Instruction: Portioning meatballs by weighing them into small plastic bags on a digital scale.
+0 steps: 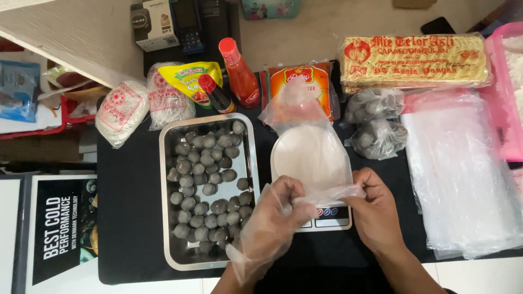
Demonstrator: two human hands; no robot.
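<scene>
Head view: gloved left hand point(272, 220) and bare right hand point(376, 209) both pinch the clear bag point(310, 141) lying over the scale point(318, 163). Best to keep the mouth spread wide. Beside it the tray point(166, 163) holds meatballs point(204, 185); bottles point(234, 73) stand beyond.

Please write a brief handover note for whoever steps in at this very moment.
Left hand, in a loose plastic glove, and bare right hand both hold the mouth of a clear plastic bag lying over the kitchen scale. The bag looks empty. Grey meatballs fill the steel tray to the left. Two filled bags sit behind the scale. Done: two bags. Left: the tray's meatballs.
</scene>
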